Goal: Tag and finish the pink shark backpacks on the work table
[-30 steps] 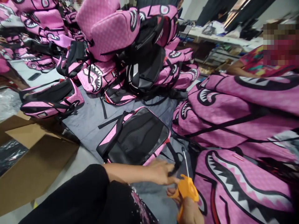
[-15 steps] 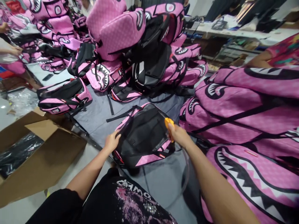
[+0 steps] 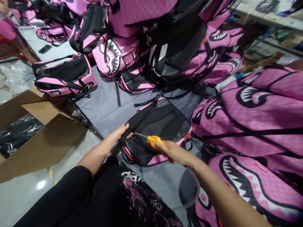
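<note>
A black and pink backpack [image 3: 163, 121] lies on the grey cloth in front of me, its black back panel facing up. My left hand [image 3: 123, 130] is closed on the shoulder strap at the backpack's left edge. In my right hand [image 3: 167, 149] is an orange air blow gun [image 3: 153, 141], held over the lower part of the backpack. Its thin nozzle points left, towards my left hand. From my right wrist a clear hose [image 3: 197, 189] loops down to the cloth.
Pink backpacks with shark mouths [image 3: 255, 119] are heaped on the right. More backpacks [image 3: 66, 75] lie to the left and back. On the left stands an open cardboard box [image 3: 63, 142] with black plastic-wrapped contents. A phone [image 3: 44, 49] lies on the grey-covered table [image 3: 99, 107].
My right hand has swung the air blow gun left and down, from the backpack's right side towards my left hand. My left hand has shifted onto the strap. The camera view has tilted down.
</note>
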